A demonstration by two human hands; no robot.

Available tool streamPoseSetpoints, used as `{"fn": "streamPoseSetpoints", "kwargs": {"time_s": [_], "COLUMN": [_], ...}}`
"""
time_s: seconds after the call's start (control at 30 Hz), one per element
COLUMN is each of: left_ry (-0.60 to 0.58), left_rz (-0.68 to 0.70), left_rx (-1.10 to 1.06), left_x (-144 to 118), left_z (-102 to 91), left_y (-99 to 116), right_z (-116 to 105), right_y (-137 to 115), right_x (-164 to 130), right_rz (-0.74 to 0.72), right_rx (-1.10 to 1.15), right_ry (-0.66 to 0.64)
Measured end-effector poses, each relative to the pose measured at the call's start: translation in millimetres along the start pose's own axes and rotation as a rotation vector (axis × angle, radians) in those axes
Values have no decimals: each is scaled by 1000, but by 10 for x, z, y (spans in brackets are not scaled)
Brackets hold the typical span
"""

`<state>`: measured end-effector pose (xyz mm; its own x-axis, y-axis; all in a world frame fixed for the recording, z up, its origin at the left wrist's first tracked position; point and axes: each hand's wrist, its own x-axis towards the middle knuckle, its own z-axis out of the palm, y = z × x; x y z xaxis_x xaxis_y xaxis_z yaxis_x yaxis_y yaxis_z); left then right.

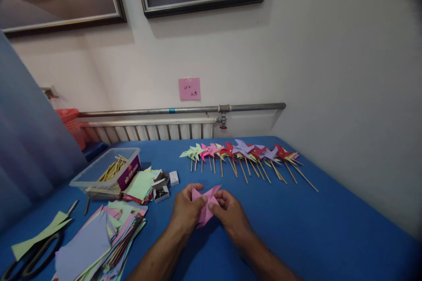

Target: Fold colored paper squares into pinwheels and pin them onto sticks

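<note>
Between my two hands is a pink paper pinwheel (206, 217), its corners folded in toward the middle. My left hand (185, 209) grips its left side, thumb pressed near the centre. From the right, my right hand (232, 213) pinches it with thumb and fingers, the thumb also close to the centre. No stick shows on this pinwheel. Whether a pin is under the thumbs I cannot tell. Beyond my hands, a row of finished paper pinwheels (243, 148) on wooden sticks lies along the back of the blue table (316, 237).
At left, a clear plastic box (132, 158) holds wooden sticks (114, 169). Beside it are cut paper squares (141, 184) and small boxes of dark pins (161, 192). Nearer lie a stack of coloured paper (87, 239) and black-handled scissors (42, 257) under green paper strips (41, 235).
</note>
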<state>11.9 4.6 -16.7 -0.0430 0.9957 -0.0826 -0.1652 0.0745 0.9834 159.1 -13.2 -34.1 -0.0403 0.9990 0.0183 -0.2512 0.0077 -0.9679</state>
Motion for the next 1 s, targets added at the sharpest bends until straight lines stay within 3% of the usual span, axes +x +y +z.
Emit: {"fn": "streamPoseSetpoints", "kwargs": {"time_s": [0.5,0.77,1.0], "left_ry": [-38,-75,-99], "left_rz": [-15,-59,-93], "left_rx": [-14,-121,-167], "left_x": [-48,-72,-92], "left_z": [36,-4,9], "left_y": [53,244,245], "right_z": [-7,-31,-22], "right_y": [53,51,26], "right_x": [7,24,-6], "right_rz": [65,56,36], "right_rx": [25,25,37], "right_ry": [15,106,141]}}
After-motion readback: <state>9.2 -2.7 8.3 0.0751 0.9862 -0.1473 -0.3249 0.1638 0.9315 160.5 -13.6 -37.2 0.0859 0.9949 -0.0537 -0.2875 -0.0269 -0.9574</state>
